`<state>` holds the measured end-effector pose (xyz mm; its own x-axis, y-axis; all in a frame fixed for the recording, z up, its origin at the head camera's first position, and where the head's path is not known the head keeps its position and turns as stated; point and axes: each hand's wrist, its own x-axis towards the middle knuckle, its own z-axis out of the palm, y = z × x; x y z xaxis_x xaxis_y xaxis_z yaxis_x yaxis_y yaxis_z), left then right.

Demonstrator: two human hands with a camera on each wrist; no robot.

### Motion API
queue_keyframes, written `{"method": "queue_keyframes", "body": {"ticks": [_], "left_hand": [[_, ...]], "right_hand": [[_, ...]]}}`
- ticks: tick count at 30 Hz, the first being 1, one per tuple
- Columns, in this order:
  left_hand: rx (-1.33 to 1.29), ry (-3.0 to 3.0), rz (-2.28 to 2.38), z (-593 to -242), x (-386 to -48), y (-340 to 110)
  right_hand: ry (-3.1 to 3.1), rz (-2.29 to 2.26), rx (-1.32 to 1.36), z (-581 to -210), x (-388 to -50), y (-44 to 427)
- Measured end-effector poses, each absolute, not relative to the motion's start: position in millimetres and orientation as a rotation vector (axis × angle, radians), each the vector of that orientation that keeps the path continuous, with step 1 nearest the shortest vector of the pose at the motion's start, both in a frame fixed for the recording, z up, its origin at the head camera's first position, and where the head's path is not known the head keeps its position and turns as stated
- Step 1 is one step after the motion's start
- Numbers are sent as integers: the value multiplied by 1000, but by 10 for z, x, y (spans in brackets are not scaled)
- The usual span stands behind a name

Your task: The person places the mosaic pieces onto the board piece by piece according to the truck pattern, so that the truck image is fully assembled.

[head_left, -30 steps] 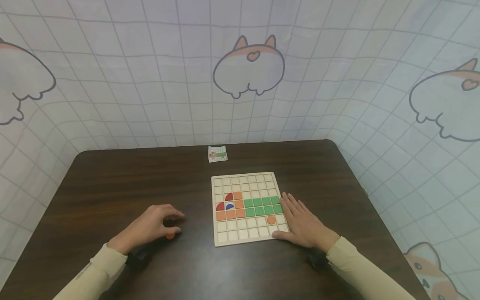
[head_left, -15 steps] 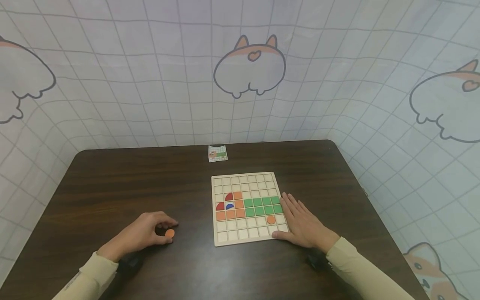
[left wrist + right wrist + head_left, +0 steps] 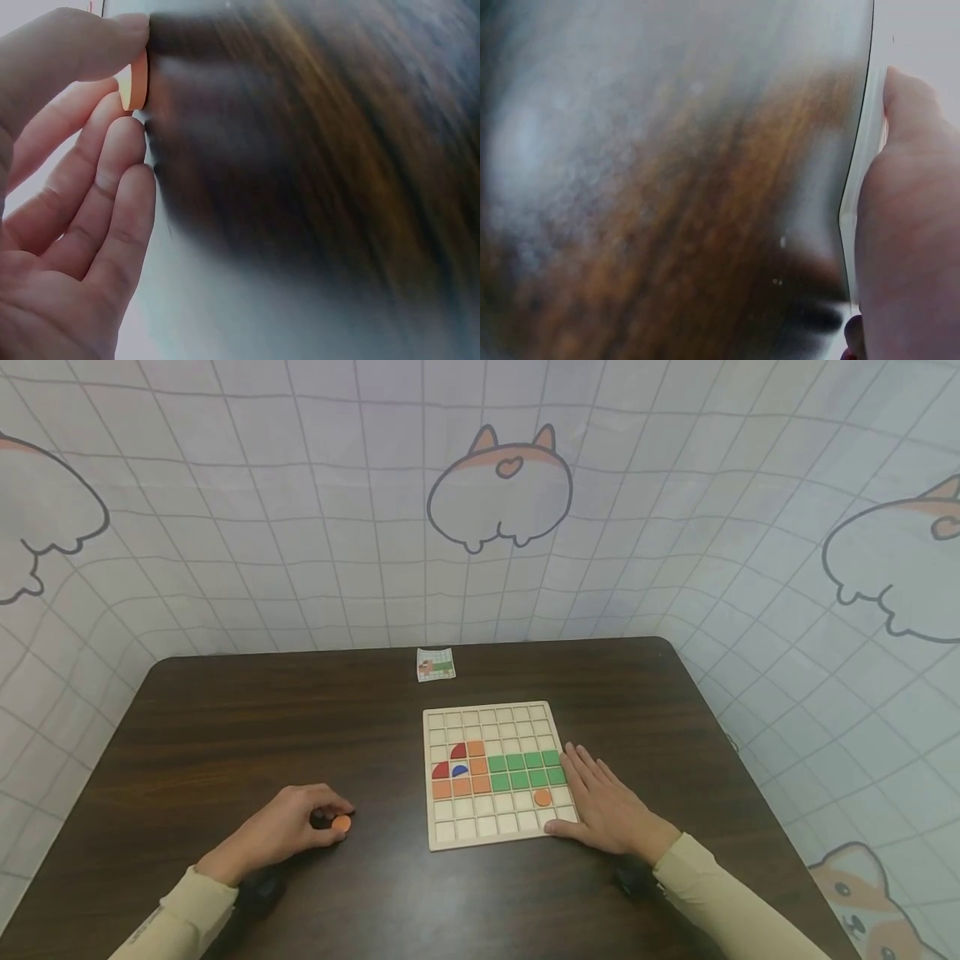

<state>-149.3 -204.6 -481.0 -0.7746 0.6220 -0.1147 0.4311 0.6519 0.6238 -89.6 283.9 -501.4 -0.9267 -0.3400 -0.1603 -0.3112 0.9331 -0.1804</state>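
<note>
In the head view, my left hand (image 3: 277,828) is low over the table at the left, its thumb and fingers curled round a small orange disc (image 3: 341,823). The left wrist view shows this disc (image 3: 136,81) with its flat side against the tabletop, between the thumb and the fingers. My right hand (image 3: 609,810) lies flat with straight fingers along the right edge of a pale gridded board (image 3: 457,832), the thumb over its near corner. Green squares (image 3: 525,768), orange squares, red quarter circles (image 3: 441,770), a blue half circle (image 3: 460,771) and another orange disc (image 3: 542,797) sit in the board's cells.
A small picture card (image 3: 436,665) with a grid pattern lies at the back of the dark wooden table (image 3: 300,718). Behind and beside the table hangs a white checked curtain (image 3: 330,527) with cartoon dogs. Bare tabletop lies between the left hand and the board.
My left hand has moved down and slightly left, bringing its thumb and fingers round the orange disc on the table. My right hand has stayed in place at the board's edge.
</note>
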Motion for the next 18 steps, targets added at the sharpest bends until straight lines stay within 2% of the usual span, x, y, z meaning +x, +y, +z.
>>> {"method": "queue_keyframes", "body": {"ticks": [18], "left_hand": [[862,2606,827,-4843,-1538,-1790]], "right_hand": [[2907,-224,-499,-5027,-890,2840]]}}
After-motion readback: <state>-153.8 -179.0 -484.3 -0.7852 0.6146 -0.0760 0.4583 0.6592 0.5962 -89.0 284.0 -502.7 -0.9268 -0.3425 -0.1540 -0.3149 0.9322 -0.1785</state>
